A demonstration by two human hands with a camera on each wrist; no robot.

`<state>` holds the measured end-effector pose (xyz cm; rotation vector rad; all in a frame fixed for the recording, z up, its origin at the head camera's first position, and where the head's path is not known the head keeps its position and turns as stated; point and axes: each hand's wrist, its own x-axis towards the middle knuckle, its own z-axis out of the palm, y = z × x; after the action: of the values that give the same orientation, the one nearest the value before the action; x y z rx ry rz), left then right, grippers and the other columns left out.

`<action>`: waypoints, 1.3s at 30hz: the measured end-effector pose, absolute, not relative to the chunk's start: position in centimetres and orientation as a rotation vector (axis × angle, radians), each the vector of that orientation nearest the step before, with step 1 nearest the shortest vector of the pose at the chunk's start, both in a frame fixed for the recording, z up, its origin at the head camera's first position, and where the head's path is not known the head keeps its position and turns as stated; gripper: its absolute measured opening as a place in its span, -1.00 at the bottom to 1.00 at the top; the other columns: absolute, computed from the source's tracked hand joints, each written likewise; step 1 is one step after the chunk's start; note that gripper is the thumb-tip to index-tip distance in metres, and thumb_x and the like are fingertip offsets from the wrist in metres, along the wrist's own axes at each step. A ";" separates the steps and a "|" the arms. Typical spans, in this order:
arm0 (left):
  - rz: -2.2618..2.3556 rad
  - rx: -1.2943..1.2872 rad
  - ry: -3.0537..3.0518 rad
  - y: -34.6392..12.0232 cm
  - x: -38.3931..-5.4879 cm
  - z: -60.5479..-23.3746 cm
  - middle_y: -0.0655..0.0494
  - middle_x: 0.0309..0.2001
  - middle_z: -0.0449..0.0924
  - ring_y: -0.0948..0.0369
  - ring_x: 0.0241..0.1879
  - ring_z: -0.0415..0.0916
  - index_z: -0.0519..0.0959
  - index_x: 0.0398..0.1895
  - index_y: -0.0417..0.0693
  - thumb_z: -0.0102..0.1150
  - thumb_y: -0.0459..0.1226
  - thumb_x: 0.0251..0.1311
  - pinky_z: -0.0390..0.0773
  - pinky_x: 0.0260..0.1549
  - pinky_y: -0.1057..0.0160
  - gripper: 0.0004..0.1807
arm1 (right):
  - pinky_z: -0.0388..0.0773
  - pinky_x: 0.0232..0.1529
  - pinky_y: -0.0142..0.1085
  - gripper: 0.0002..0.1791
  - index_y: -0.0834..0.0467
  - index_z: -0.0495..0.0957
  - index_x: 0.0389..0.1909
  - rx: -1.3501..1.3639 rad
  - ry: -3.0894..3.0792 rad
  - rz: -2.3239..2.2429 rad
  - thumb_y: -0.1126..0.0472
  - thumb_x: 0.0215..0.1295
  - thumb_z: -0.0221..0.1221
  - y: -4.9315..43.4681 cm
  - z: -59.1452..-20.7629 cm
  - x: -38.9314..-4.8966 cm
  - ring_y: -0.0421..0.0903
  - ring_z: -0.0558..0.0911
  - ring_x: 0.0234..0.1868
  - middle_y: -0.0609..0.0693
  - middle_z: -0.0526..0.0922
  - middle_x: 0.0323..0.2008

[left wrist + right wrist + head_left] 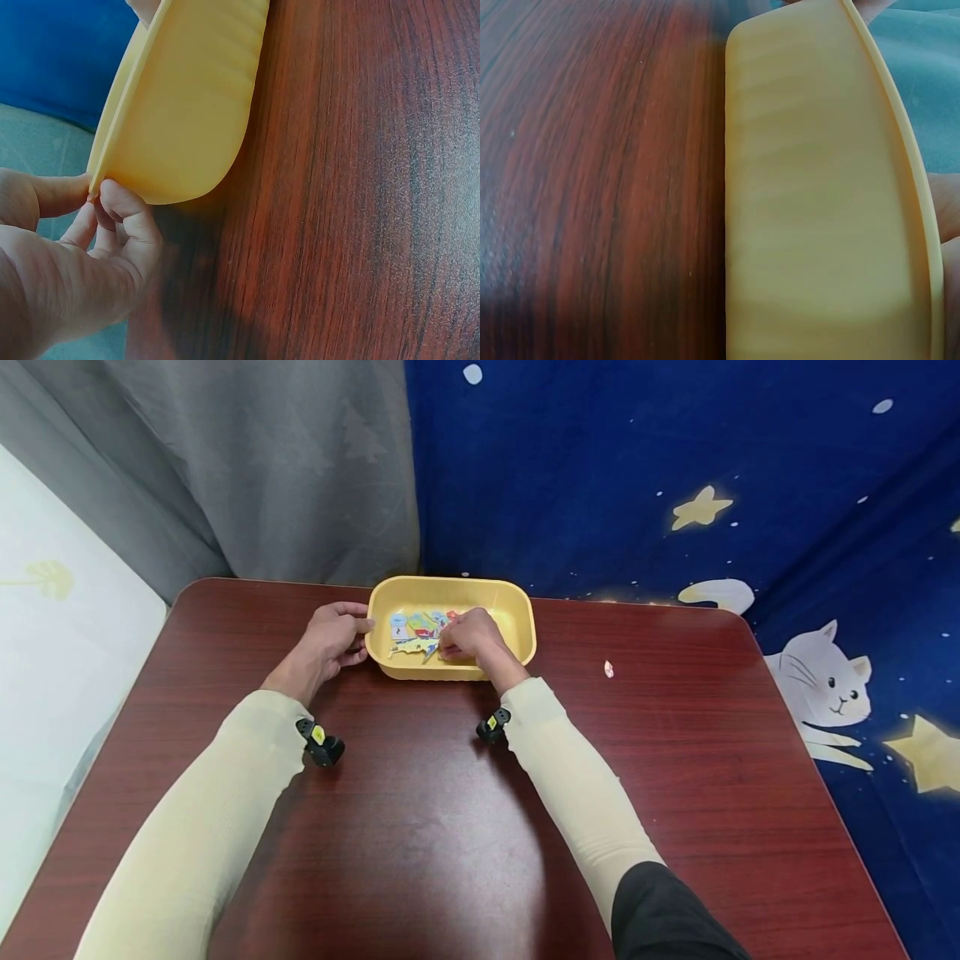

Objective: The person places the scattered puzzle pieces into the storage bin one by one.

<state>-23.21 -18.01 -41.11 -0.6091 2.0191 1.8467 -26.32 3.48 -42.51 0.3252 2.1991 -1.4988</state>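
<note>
A yellow plastic basin [517,610] stands near the far edge of the table. Several flat, colourful cut-out pieces [416,635] lie inside it, mostly in its left half. My left hand [330,637] pinches the left end of the basin's rim; in the left wrist view the thumb and fingers [124,210] meet at the rim. Reaching over the near side, my right hand [472,633] is down inside the basin beside the pieces, fingers bent downward. What those fingertips touch is hidden. The basin's side wall [817,187] blocks most of that hand in the right wrist view.
On the dark red-brown table [420,827], a small pink-and-white piece [608,669] lies to the right of the basin. A grey curtain [300,468] and a blue curtain [570,468] with stars and a cat hang behind the far edge.
</note>
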 end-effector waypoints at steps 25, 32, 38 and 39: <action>1.818 -0.621 2.040 -17.9 -23.3 -41.1 0.05 -0.25 0.47 0.31 -0.56 0.43 0.31 0.29 0.01 0.03 -0.24 0.39 0.56 -0.55 0.40 -0.57 | 0.67 -0.14 -0.19 -0.78 0.44 0.62 -0.18 0.340 2.142 -1.558 0.35 0.24 0.19 4.1 -41.5 -26.7 0.05 0.74 -0.28 0.28 0.71 -0.26; 1.823 -0.624 2.037 -17.8 -23.2 -41.0 0.07 -0.30 0.48 0.31 -0.57 0.43 0.30 0.29 0.01 0.04 -0.25 0.38 0.56 -0.55 0.41 -0.56 | 0.65 -0.06 -0.13 -0.69 0.46 0.56 -0.02 0.349 2.054 -1.719 0.36 0.27 0.18 5.4 -40.2 -27.0 0.10 0.72 -0.17 0.34 0.66 -0.09; 1.816 -0.627 2.041 -17.8 -23.0 -40.8 0.03 -0.24 0.47 0.31 -0.57 0.41 0.29 0.31 0.00 0.04 -0.23 0.39 0.56 -0.55 0.41 -0.55 | 0.65 -0.07 -0.14 -0.65 0.49 0.52 0.03 0.348 2.046 -1.792 0.35 0.29 0.13 6.9 -39.3 -27.2 0.07 0.73 -0.26 0.37 0.65 -0.09; 1.816 -0.628 2.043 -17.8 -23.0 -40.8 0.03 -0.24 0.46 0.31 -0.56 0.41 0.29 0.31 0.01 0.04 -0.24 0.39 0.56 -0.55 0.41 -0.55 | 0.65 -0.07 -0.14 -0.65 0.48 0.51 0.03 0.355 2.047 -1.797 0.35 0.29 0.13 7.2 -39.2 -27.2 0.06 0.73 -0.28 0.36 0.65 -0.10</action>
<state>-22.95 -17.80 -40.83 -0.6278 2.0434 1.8160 -27.21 7.21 -39.21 0.3546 2.0475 -1.7971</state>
